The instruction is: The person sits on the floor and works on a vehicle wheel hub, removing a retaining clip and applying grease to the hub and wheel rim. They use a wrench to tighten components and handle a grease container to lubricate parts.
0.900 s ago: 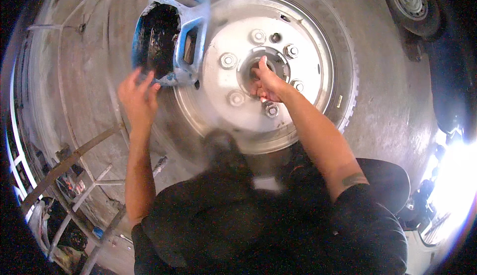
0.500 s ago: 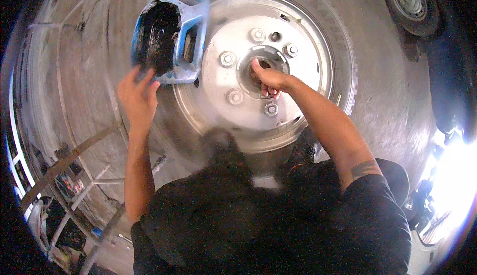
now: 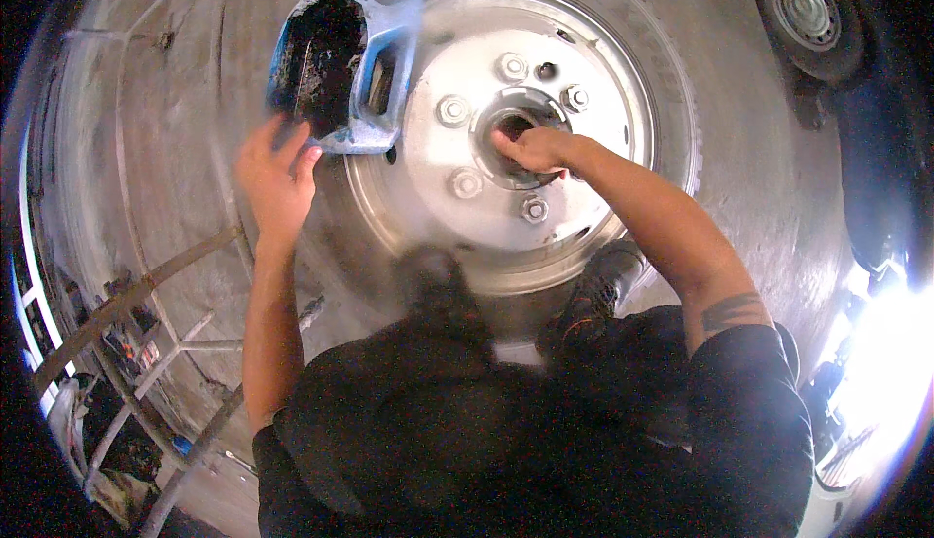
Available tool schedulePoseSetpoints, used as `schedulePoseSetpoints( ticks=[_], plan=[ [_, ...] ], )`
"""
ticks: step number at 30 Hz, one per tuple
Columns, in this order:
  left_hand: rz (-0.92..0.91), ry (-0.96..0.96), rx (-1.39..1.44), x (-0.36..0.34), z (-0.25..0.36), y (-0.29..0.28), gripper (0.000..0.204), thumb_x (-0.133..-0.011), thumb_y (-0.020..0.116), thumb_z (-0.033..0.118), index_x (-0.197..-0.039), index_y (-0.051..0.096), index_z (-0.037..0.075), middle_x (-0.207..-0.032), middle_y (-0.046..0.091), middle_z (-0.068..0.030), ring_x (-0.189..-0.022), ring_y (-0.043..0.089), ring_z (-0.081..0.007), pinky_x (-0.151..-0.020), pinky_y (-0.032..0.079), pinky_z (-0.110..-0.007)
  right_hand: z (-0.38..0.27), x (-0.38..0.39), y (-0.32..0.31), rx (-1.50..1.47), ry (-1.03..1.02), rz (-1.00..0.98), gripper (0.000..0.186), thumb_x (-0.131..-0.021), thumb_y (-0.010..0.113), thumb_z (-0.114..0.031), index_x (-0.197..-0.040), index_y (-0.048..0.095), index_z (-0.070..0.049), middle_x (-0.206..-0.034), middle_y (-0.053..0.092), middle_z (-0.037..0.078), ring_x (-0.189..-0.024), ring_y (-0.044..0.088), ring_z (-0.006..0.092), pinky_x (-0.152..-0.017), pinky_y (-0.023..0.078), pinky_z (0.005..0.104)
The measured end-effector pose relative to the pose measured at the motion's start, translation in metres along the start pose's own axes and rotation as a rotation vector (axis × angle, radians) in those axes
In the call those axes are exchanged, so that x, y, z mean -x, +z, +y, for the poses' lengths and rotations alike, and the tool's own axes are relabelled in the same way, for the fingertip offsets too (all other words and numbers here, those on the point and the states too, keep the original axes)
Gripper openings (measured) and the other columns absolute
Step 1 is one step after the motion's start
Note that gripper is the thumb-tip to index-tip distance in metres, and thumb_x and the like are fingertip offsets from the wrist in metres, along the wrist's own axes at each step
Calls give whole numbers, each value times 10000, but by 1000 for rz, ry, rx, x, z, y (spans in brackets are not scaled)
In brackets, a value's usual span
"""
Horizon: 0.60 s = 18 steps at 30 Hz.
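Note:
A large silver wheel (image 3: 428, 163) with several lug nuts lies in front of me, its tyre around it. My right hand (image 3: 537, 151) reaches over the round centre hub (image 3: 486, 163); the thumb points left across the dark bore, while most of the other fingers are hidden. To the left, a blue plastic jug (image 3: 394, 61) with one side cut away holds dark, grease-like stuff (image 3: 321, 52). My left hand (image 3: 277, 173) is at the jug's near end, thumb and fingers apart, fingertips at its edge. Blur hides whether they press on it.
Metal bars (image 3: 146, 290) of a frame run along the left side, with clutter at the lower left. A smaller wheel (image 3: 808, 8) stands at the upper right. My dark shoe (image 3: 608, 280) is close to the wheel's near edge. Bright light comes from the lower right.
The right hand has turned slightly over the hub, and its curled fingers, visible below the thumb before, are now mostly hidden. The left hand stays beside the jug. The view has shifted a little.

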<state>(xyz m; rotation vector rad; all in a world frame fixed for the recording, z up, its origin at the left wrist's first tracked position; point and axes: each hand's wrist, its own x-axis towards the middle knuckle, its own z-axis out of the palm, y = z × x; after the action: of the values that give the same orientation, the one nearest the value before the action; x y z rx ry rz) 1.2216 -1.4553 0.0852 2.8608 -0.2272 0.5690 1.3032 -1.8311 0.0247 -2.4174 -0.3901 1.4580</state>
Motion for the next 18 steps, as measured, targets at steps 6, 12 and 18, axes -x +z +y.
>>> schedulePoseSetpoints(
  ticks=[6, 12, 18],
  plan=[
    [10, 23, 11, 3, -3, -2, 336, -751, 740, 278, -1072, 700, 185, -1213, 580, -126, -1090, 529, -334, -914, 410, -465, -38, 20, -16, 320, -8, 171, 740, -919, 314, -649, -1096, 629, -3, -982, 663, 255, -913, 658, 390, -842, 509, 454],
    [-35, 149, -15, -18, 28, 28, 385, -773, 733, 176, -1150, 660, 193, -1237, 561, -166, -1127, 513, -347, -932, 404, -477, -129, 33, -11, 10, -311, 510, 617, -805, 579, -569, -1216, 580, -108, -1022, 667, 206, -926, 653, 369, -801, 502, 498],
    [-91, 175, -48, 6, -41, -3, 361, -916, 576, 368, -1174, 674, 134, -1300, 533, -172, -1174, 490, -365, -975, 388, -479, -225, 4, 26, -66, -327, 362, 856, -780, 567, -662, -1491, 258, -300, -824, 675, 117, -684, 651, 260, -566, 488, 400]
  ],
)
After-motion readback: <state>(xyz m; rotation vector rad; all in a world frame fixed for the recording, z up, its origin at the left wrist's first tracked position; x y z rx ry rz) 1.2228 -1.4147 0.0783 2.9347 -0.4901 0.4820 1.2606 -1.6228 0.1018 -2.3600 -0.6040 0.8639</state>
